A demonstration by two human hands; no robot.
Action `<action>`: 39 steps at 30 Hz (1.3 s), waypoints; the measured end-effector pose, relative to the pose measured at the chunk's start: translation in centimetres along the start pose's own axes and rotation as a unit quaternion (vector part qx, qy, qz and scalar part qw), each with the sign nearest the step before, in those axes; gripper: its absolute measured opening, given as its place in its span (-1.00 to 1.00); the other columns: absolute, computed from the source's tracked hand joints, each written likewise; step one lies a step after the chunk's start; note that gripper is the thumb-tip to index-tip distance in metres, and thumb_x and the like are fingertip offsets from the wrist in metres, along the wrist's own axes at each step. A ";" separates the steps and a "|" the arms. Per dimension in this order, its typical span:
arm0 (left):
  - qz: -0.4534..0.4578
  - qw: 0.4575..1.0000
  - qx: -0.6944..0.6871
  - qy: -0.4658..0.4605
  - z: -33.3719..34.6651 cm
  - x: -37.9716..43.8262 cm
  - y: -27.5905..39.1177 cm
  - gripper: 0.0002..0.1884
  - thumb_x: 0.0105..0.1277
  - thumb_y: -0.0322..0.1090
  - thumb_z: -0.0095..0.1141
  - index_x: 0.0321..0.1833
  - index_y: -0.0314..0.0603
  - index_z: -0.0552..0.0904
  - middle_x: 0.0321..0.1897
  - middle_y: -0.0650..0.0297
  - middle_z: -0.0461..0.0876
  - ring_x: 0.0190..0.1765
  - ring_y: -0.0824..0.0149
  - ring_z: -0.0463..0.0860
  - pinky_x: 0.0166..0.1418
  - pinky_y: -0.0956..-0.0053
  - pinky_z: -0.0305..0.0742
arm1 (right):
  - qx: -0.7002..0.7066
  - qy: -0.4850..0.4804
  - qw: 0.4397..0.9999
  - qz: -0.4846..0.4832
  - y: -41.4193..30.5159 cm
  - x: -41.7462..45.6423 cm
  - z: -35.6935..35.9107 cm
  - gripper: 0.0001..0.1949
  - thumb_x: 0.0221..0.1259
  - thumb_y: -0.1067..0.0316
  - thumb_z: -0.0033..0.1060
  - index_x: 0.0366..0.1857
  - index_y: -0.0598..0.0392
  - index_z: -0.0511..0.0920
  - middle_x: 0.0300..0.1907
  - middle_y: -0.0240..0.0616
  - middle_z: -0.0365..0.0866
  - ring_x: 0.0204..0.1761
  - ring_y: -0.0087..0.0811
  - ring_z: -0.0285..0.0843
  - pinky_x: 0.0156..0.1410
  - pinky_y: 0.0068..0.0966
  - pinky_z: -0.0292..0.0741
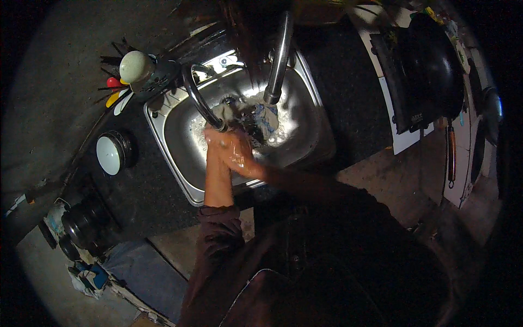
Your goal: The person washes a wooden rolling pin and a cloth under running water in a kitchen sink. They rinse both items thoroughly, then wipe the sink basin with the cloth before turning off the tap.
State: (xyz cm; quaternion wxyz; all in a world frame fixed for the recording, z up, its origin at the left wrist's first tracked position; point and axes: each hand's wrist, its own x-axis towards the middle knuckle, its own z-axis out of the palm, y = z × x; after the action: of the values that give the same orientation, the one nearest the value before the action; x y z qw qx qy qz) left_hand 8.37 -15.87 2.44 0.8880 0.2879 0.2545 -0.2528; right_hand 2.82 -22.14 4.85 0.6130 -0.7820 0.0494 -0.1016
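Both of my wet hands are together over the stainless steel sink, just below the end of a curved metal faucet. My left hand is partly covered by my right hand, which lies across it from the right. The fingers are hard to make out, and I cannot tell whether they hold anything. A whitish and blue cloth-like thing lies in the basin beyond my hands, under a second, straighter metal spout. Water glistens in the basin around it.
Left of the sink, a white-topped round container or stacked bowls stand on the dark counter. Behind them is a dark holder with utensils and a pale round thing. Dark pots are at the lower left; a large black pan-like object is at the right.
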 end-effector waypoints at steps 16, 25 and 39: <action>0.074 0.971 0.195 0.117 0.3 -0.5 -1.3 -0.72 0.43 -0.11 0.06 -0.03 -0.15 0.56 -0.18 0.18 0.62 -0.13 0.22 0.61 -0.12 0.32 0.56 | -0.084 0.122 0.989 0.021 3.5 4.0 -0.3 -0.75 0.24 0.10 0.08 -0.13 -0.05 0.58 -0.30 -0.01 0.63 -0.14 0.06 0.60 -0.06 -0.16 0.49; 0.076 0.981 0.176 0.010 5.7 -2.5 2.3 -0.55 0.46 0.05 -0.01 0.08 -0.24 0.56 -0.14 0.20 0.65 -0.15 0.31 0.67 -0.11 0.42 0.60 | 0.354 -0.225 0.858 0.296 8.0 8.5 -7.6 -0.49 0.42 0.13 0.05 0.35 0.15 0.33 0.28 -0.22 0.45 0.32 -0.42 0.36 0.41 -0.51 0.27; -0.122 0.993 -0.004 -0.009 0.6 -3.3 -0.4 -0.41 0.41 0.17 -0.06 0.33 -0.07 0.36 0.11 0.12 0.57 0.20 0.13 0.54 0.29 0.13 0.50 | 0.134 -0.222 0.963 0.077 2.1 8.0 -5.7 -0.68 0.18 0.28 0.27 0.01 0.06 0.60 -0.22 -0.28 0.68 -0.21 -0.41 0.62 -0.01 -0.42 0.51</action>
State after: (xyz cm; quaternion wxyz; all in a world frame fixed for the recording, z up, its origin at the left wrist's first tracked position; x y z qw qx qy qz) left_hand 5.91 -15.54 4.69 0.8540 0.2490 0.2803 -0.3607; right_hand 9.46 -29.63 4.87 0.7137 -0.6894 -0.0417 0.1166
